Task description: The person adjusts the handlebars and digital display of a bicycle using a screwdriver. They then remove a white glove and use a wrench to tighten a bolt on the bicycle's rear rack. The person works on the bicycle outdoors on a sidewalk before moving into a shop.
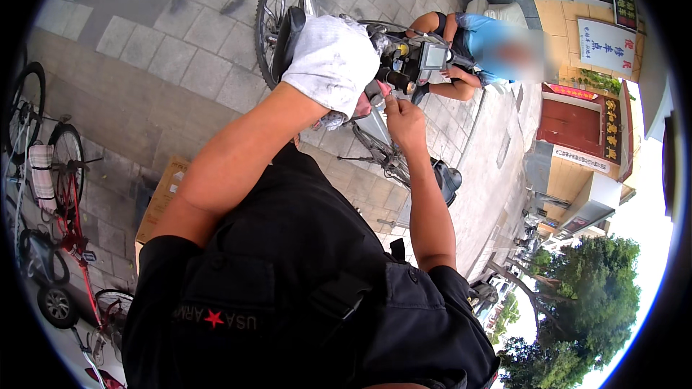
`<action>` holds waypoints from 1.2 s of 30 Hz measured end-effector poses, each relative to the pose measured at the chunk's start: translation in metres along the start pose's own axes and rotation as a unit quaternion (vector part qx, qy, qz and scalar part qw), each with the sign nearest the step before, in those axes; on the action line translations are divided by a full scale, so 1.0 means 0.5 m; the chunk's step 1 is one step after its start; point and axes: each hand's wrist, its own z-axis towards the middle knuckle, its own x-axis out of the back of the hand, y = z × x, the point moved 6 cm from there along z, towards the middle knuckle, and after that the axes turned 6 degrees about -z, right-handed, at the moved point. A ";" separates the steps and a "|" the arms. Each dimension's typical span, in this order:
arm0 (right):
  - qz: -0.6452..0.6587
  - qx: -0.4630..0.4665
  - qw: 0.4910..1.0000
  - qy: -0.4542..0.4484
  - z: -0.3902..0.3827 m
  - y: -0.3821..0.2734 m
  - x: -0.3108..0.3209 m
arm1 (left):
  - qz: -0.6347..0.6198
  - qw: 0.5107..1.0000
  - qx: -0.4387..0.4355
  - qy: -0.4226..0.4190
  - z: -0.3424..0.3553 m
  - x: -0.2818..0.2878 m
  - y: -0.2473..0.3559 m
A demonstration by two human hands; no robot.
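The bike is on the grey paving stones, in front of the black shirt. The left hand is hidden under a pale grey cloth — I cannot tell if its fingers are apart or together. The right hand has curled fingers near a small pink thing by a black grip, but I cannot tell if it pinches it. Past the small screen — a person in a blue top sits low
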 end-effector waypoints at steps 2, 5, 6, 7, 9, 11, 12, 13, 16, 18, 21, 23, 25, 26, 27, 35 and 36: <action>0.017 -0.084 0.994 -0.071 0.003 0.003 0.005 | -0.001 1.000 0.014 -0.015 0.006 -0.007 -0.003; 0.090 -0.112 0.986 -0.083 -0.007 -0.002 -0.009 | 0.014 1.000 0.019 0.005 0.002 -0.003 -0.002; 0.104 -0.100 0.988 -0.063 -0.002 0.001 -0.009 | 0.018 1.000 0.024 0.006 0.002 -0.003 -0.001; 0.119 -0.089 0.988 -0.046 0.000 0.007 -0.018 | 0.020 0.999 0.024 0.006 0.003 0.001 0.000; 0.158 -0.083 0.983 -0.033 -0.004 0.024 -0.035 | 0.019 0.999 0.024 0.023 0.001 0.001 0.003; 0.171 -0.067 0.983 -0.018 -0.002 0.035 -0.051 | 0.019 0.999 0.020 0.035 0.002 -0.001 0.002; 0.177 -0.059 0.982 -0.010 -0.002 0.039 -0.057 | 0.022 0.999 0.025 0.032 0.001 -0.002 0.002; 0.178 -0.059 0.982 -0.008 -0.003 0.039 -0.059 | 0.026 0.999 0.028 0.030 0.002 -0.003 0.004; 0.192 -0.051 0.980 0.008 -0.007 0.035 -0.064 | 0.046 0.998 0.033 0.005 0.006 0.000 0.013; 0.192 -0.039 0.980 0.024 -0.006 0.041 -0.073 | 0.067 0.997 0.041 -0.013 0.008 -0.010 0.014; 0.222 -0.034 0.973 0.043 -0.007 0.045 -0.091 | 0.092 0.995 -0.003 0.028 0.006 -0.011 0.024; 0.248 -0.028 0.967 0.056 -0.007 0.045 -0.103 | 0.115 0.993 -0.014 0.037 0.006 -0.013 0.027; 0.270 -0.017 0.960 0.069 -0.009 0.043 -0.111 | 0.129 0.991 -0.012 0.019 0.008 -0.015 0.032; 0.281 -0.012 0.957 0.076 -0.009 0.042 -0.115 | 0.136 0.991 -0.011 0.010 0.009 -0.016 0.035; 0.293 -0.007 0.953 0.083 -0.009 0.044 -0.122 | 0.137 0.991 -0.005 0.012 0.008 -0.015 0.035; 0.333 0.007 0.935 0.123 -0.012 0.052 -0.165 | 0.194 0.980 -0.032 0.028 0.007 -0.022 0.052; 0.335 0.012 0.932 0.136 -0.004 0.055 -0.164 | 0.199 0.979 -0.032 0.035 0.012 -0.020 0.053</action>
